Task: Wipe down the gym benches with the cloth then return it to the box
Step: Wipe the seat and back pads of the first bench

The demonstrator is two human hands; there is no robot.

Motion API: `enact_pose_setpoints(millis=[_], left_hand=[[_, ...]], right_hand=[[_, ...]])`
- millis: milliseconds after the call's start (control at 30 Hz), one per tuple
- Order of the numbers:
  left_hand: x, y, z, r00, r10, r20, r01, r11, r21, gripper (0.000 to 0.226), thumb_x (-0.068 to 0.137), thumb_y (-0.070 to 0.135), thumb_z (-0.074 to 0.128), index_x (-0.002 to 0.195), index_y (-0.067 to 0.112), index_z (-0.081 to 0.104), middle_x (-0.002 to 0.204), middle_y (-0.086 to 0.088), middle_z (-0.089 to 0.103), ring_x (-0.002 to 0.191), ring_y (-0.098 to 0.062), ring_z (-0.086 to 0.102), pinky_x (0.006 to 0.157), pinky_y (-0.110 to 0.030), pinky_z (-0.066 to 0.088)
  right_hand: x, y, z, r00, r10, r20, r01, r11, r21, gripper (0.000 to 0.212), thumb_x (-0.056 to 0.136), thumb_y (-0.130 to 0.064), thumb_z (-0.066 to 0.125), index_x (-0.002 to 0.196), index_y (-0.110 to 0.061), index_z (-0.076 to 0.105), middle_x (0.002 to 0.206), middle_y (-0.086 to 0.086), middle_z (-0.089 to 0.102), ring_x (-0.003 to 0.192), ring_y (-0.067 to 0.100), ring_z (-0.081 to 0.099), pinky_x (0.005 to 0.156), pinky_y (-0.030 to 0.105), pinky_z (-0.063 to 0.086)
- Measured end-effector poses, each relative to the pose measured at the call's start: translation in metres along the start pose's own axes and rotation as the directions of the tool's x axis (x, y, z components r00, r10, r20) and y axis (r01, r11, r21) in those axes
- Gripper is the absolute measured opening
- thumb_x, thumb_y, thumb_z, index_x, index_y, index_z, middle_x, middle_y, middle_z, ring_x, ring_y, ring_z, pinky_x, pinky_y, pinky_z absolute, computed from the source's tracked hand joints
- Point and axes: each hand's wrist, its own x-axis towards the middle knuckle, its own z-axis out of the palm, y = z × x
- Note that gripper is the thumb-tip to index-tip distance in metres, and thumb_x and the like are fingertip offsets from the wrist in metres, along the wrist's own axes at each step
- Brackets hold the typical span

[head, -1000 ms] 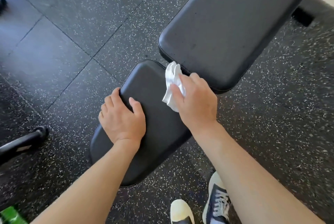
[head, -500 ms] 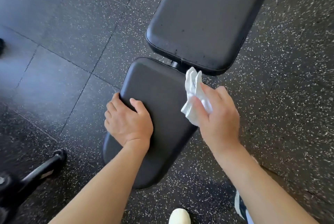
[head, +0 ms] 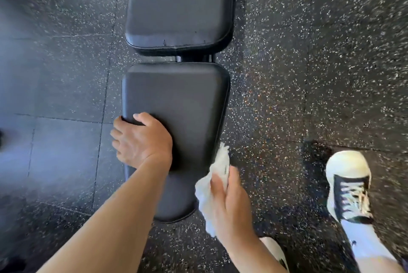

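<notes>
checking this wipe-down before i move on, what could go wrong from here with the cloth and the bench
1. The right hand holds the cloth beside the seat pad, over the floor; a loose end may drag on the speckled floor and pick up grit.
2. The back pad could get skipped, since the cloth sits at the seat's near end.
3. The left hand grips the seat's edge, so that patch may go unwiped.

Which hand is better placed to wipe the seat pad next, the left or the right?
The right. The right hand already holds the cloth beside the right edge of the seat pad. The left hand has no cloth; it grips the pad's left edge, probably as a brace.
</notes>
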Motion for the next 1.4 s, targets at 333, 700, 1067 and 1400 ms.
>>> enact_pose_setpoints(millis=[333,700,1067,1400], left_hand=[[0.002,-0.003,0.001,1.0,0.01,0.006,-0.01,1.0,-0.005,0.057,0.105,0.045,0.029,0.151,0.014,0.042,0.149,-0.012,0.049,0.136,-0.038,0.045,0.114,-0.056,0.032],[0.0,-0.001,0.001,1.0,-0.01,-0.004,0.01,1.0,0.012,0.058,0.102,0.044,0.03,0.151,0.015,0.043,0.147,-0.014,0.051,0.133,-0.04,0.046,0.111,-0.056,0.032],[0.001,-0.005,0.004,1.0,-0.001,-0.022,0.001,1.0,-0.008,0.057,0.103,0.045,0.029,0.149,0.015,0.044,0.147,-0.014,0.051,0.135,-0.039,0.045,0.112,-0.054,0.03],[0.002,-0.002,0.003,1.0,-0.001,-0.012,0.001,1.0,-0.002,0.056,0.103,0.043,0.031,0.15,0.014,0.043,0.148,-0.014,0.05,0.133,-0.041,0.047,0.111,-0.057,0.034]], right_hand=[[0.175,-0.099,-0.024,0.943,0.005,-0.334,0.09,0.959,0.27,0.024,0.103,-0.049,0.053,0.104,-0.025,0.054,0.089,-0.009,0.068,0.079,0.015,0.064,0.073,0.041,0.052],[0.046,-0.038,0.006,0.988,-0.016,-0.156,0.055,0.967,0.25,0.027,0.103,-0.055,0.049,0.124,-0.038,0.046,0.107,-0.019,0.07,0.093,0.004,0.07,0.075,0.03,0.054],[0.188,-0.105,-0.027,0.947,-0.027,-0.321,0.089,0.979,0.181,0.023,0.1,-0.044,0.062,0.097,-0.023,0.054,0.088,-0.005,0.066,0.08,0.022,0.06,0.075,0.044,0.053],[0.081,-0.051,-0.006,0.942,-0.166,-0.291,0.205,0.973,0.11,0.023,0.099,-0.042,0.067,0.097,-0.023,0.053,0.088,-0.008,0.06,0.079,0.014,0.055,0.07,0.033,0.045]])
